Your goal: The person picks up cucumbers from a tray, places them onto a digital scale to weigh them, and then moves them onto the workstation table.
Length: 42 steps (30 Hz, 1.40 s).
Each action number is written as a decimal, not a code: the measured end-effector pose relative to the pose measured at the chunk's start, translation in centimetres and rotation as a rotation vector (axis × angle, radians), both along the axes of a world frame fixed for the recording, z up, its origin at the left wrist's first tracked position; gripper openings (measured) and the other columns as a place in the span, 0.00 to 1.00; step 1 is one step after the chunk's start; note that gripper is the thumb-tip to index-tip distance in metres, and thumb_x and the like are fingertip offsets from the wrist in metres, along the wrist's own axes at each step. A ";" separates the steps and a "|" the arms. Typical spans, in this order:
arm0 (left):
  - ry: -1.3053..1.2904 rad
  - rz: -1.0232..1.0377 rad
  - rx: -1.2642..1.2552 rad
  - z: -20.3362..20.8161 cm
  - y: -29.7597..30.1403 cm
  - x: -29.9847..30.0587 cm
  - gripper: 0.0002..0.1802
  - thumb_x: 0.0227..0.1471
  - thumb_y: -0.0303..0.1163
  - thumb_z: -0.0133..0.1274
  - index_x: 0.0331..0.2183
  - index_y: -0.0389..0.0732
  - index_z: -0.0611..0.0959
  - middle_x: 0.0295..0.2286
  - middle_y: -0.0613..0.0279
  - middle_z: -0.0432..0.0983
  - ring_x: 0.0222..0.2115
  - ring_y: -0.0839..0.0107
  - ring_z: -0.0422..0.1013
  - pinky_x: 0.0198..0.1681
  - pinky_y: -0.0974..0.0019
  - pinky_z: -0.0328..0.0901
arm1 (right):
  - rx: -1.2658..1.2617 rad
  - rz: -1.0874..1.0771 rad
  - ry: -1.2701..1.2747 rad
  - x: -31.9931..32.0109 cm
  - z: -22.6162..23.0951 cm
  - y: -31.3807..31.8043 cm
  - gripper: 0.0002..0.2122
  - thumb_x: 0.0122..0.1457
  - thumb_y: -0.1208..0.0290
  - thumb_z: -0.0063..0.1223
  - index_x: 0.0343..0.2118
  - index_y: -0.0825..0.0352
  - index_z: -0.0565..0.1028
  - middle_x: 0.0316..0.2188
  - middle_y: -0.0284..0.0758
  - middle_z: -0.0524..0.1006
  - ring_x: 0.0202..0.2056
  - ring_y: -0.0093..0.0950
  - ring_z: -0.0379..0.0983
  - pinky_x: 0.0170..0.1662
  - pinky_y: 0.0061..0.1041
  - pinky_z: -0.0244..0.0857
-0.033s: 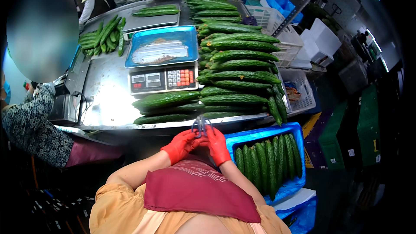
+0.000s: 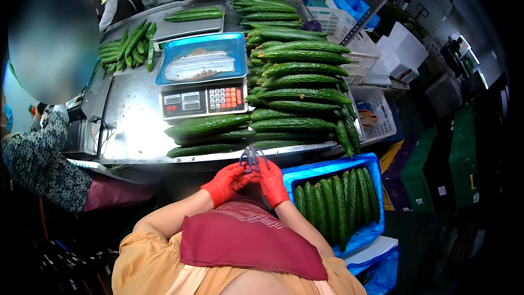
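Both my hands wear red gloves and meet in front of my dark red apron, close to the table's near edge. Between them is a pair of scissors (image 2: 246,162) with dark bluish handle loops. The fingers of my left hand (image 2: 225,183) close on one loop, and my right hand (image 2: 273,181) grips the other loop. The blades point toward the table and are hard to make out. Just beyond the scissors lie large green cucumbers (image 2: 207,126) on the metal table (image 2: 126,110). To the right of my right hand, a blue-lined box (image 2: 376,165) holds a row of cucumbers (image 2: 339,207).
A digital scale (image 2: 203,100) with a blue tray stands mid-table. Beside it is a long stack of cucumbers (image 2: 303,81). Another scale (image 2: 188,23) bears cucumbers at the back. Co-workers stand at the far side and left. White crates (image 2: 376,110) and a metal post (image 2: 376,5) are at right.
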State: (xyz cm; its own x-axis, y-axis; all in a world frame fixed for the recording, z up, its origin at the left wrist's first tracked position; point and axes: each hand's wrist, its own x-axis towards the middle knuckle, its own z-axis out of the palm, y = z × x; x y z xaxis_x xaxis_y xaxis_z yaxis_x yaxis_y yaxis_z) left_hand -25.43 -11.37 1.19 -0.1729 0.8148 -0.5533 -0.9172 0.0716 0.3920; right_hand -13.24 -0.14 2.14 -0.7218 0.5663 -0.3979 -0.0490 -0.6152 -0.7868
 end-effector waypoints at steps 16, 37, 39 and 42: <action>0.508 -0.441 -0.056 4.6 -4.5 -5.8 0.19 0.59 0.41 0.47 0.46 0.37 0.77 0.37 0.55 0.77 0.37 0.69 0.75 0.41 0.69 0.70 | 0.194 -0.110 -0.199 2.5 -1.8 0.5 0.20 0.62 0.58 0.47 0.49 0.69 0.69 0.33 0.40 0.76 0.30 0.31 0.77 0.31 0.25 0.72; 0.625 -0.050 -0.019 6.9 -15.3 -22.1 0.22 0.62 0.43 0.42 0.48 0.37 0.76 0.37 0.57 0.78 0.38 0.71 0.74 0.42 0.70 0.67 | 1.844 0.835 -0.380 -17.1 11.1 2.9 0.30 0.42 0.69 0.64 0.52 0.66 0.69 0.39 0.40 0.75 0.42 0.42 0.71 0.49 0.36 0.64; 0.594 -0.126 0.110 7.1 -13.6 -22.7 0.23 0.61 0.44 0.43 0.49 0.37 0.75 0.37 0.56 0.78 0.40 0.70 0.74 0.44 0.68 0.67 | 1.836 0.643 -0.211 -16.6 11.3 2.8 0.26 0.49 0.66 0.63 0.51 0.66 0.69 0.39 0.40 0.77 0.37 0.36 0.74 0.39 0.32 0.67; 0.549 -0.153 0.217 7.9 -9.5 -22.2 0.29 0.59 0.43 0.48 0.57 0.38 0.64 0.45 0.52 0.72 0.46 0.67 0.70 0.49 0.65 0.65 | 0.414 0.724 -0.330 -17.8 13.3 0.4 0.18 0.60 0.65 0.53 0.50 0.69 0.70 0.34 0.34 0.78 0.32 0.23 0.74 0.37 0.23 0.68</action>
State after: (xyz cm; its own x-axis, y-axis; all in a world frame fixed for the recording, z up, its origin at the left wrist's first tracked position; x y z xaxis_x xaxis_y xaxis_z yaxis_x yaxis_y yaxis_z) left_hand -47.60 -20.89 9.09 -0.2582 0.9370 -0.2352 -0.5625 0.0521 0.8252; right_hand -31.01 0.27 15.49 -0.8429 0.1609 -0.5135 0.5090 -0.0711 -0.8578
